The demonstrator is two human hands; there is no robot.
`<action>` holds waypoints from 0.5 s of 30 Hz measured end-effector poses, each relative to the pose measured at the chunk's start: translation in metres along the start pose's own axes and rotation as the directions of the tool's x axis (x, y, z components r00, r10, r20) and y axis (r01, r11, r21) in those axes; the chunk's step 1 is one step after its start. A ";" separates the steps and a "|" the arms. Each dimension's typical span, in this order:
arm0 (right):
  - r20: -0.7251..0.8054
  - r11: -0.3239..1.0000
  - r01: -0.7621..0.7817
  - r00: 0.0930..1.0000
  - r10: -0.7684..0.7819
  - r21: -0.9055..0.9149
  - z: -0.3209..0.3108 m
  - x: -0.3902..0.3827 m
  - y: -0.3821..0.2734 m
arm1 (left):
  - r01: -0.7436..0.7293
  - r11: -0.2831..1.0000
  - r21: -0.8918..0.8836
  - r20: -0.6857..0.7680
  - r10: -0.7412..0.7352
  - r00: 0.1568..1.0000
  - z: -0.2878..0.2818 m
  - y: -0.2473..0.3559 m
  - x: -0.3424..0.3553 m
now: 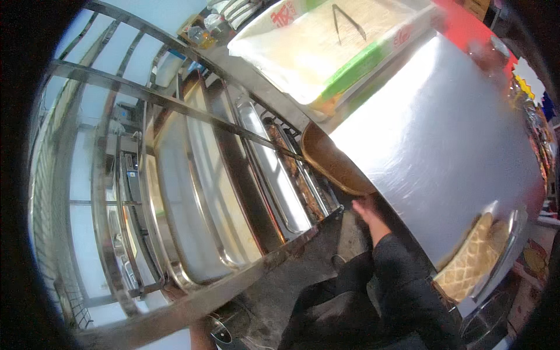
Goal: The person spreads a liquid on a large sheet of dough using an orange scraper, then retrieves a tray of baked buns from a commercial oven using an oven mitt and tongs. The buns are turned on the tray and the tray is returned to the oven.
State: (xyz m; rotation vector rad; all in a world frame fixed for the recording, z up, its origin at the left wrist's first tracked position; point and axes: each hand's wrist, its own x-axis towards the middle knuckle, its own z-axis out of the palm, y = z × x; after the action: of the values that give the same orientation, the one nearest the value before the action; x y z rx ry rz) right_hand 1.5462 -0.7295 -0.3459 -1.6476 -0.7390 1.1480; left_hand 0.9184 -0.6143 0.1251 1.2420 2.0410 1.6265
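Observation:
My right hand [363,210] is just below a brown curved pan [332,166] at the edge of a steel worktop [420,134]; its fingers are blurred, and I cannot tell their grip. My left forearm [201,335] shows at the bottom behind the rack's lower rail, with the hand hidden. The metal rack [140,90] fills the left, holding several trays [204,221], one narrow tray with browned contents [297,181]. A wrapped waffle-patterned piece [464,265] lies at the worktop's near right edge.
A white lined box [291,52] with tongs [347,23] sits at the back. Bottles [204,38] are at upper left, a red surface [455,23] at upper right, and crinkled bags [528,128] along the far right. Dark floor [262,297] shows below the rack.

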 end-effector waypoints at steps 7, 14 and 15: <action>-0.166 0.877 -0.036 0.978 0.130 0.480 0.107 -0.186 -0.217 | -0.080 0.939 0.334 -0.046 0.101 0.994 -0.057 -0.055 0.029; -0.467 0.685 0.715 0.562 -0.683 -0.142 0.153 -0.260 -0.505 | -0.124 0.975 0.182 0.235 0.079 0.969 -0.003 -0.019 0.019; -0.509 0.650 0.742 0.500 -0.701 -0.166 0.162 -0.232 -0.501 | -0.153 0.972 0.180 0.275 0.100 0.956 0.002 -0.010 0.018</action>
State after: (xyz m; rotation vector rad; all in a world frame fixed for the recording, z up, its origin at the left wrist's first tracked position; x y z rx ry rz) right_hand 1.3310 -0.6925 0.1864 -1.2603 -0.8701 0.0703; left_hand 0.9042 -0.5994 0.1205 1.5950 2.0281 1.2451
